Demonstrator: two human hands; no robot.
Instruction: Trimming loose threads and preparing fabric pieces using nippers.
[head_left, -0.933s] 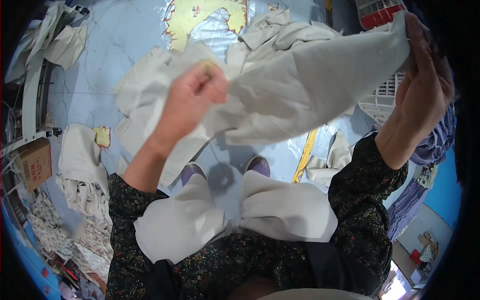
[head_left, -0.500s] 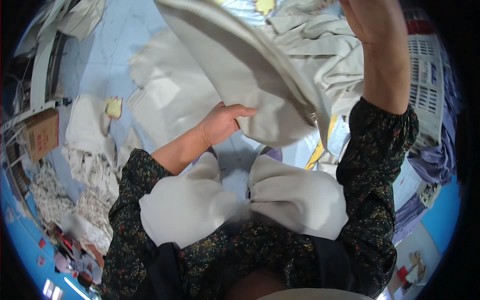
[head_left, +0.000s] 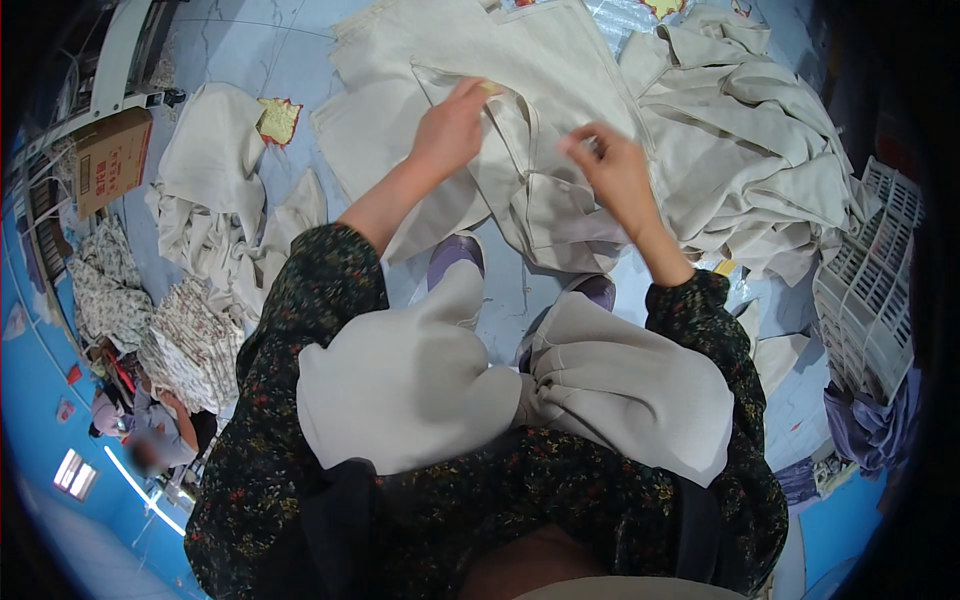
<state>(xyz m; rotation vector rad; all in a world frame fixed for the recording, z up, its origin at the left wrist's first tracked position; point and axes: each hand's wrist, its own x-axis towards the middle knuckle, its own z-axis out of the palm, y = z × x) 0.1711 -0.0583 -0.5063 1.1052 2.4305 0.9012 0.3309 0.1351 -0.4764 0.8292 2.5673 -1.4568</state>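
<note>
A cream cloth piece (head_left: 555, 205) with seamed, folded edges lies on the floor before my feet. Beneath and beyond it spread more flat cream cloth pieces (head_left: 560, 50). My left hand (head_left: 455, 125) is closed on an upper edge of the seamed piece; its fingertips are partly hidden. Over the right part of the same piece hovers my right hand (head_left: 618, 175), its fingers bent, somewhat apart and slightly blurred. No cloth shows between them.
A large crumpled cream cloth heap (head_left: 750, 150) lies to the right, beside a white plastic basket (head_left: 870, 280). At left are a smaller cream pile (head_left: 210, 180), a yellow scrap (head_left: 279, 120) and a cardboard box (head_left: 112, 160). Another person (head_left: 165, 435) is at far lower left.
The raised cream cloth has come down onto the floor pieces. My right hand has let go and moved down and left; my left hand has moved farther forward.
</note>
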